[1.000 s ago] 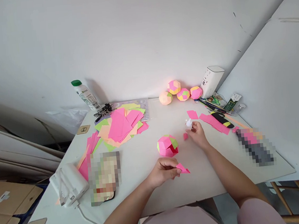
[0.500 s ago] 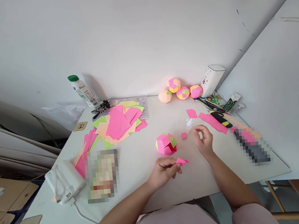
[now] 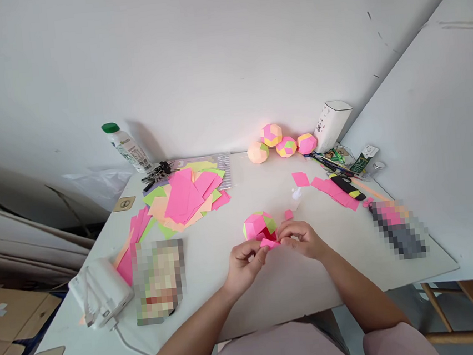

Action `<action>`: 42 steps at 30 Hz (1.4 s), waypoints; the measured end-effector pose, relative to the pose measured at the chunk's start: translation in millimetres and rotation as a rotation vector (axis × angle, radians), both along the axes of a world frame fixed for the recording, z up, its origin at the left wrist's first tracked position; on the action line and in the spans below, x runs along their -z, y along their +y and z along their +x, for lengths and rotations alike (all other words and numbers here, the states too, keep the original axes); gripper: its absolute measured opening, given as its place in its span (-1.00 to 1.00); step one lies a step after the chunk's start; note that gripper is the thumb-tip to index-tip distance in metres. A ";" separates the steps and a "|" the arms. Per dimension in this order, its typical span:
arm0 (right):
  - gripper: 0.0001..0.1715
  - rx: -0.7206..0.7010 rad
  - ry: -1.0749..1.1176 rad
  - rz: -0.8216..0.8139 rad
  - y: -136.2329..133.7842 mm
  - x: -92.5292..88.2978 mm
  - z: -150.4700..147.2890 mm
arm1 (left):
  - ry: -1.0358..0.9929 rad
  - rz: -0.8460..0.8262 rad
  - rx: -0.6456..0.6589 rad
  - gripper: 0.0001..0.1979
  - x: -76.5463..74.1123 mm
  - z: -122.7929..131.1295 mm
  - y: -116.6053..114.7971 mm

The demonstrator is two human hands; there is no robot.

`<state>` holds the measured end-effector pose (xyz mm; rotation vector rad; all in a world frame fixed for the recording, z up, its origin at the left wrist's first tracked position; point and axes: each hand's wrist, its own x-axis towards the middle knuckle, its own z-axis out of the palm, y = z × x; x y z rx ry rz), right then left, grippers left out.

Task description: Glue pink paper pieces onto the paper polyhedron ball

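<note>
A small folded piece of pink paper point(image 3: 269, 243) is pinched between the thumb and fingers of my left hand point(image 3: 243, 263). My right hand point(image 3: 304, 239) has its thumb and fingertips closed at the right end of the same piece. Just behind the fingers sits a pink and green paper ball point(image 3: 255, 223), its dark pink opening facing me. Part of the ball's lower front is hidden by the folded piece. A little pink paper bit point(image 3: 288, 215) lies to the right of the ball, beyond my right hand.
Several finished paper balls point(image 3: 258, 152) stand along the wall. Loose paper sheets point(image 3: 186, 196) are heaped at the left, near keys and a bottle point(image 3: 127, 149). A white power bank point(image 3: 101, 294) lies front left. At the right are a box cutter point(image 3: 347, 187) and pink strips point(image 3: 335, 193).
My right hand has come left and down to meet the folded pink paper. My left hand has shifted slightly left and up with the piece, now in front of the ball.
</note>
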<state>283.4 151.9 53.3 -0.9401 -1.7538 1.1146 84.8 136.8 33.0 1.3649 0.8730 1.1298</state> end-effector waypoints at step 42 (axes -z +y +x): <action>-0.77 0.218 0.353 -0.443 -1.2 14.3 -16.3 | 0.523 0.360 -0.010 -0.27 31.2 -3.4 27.3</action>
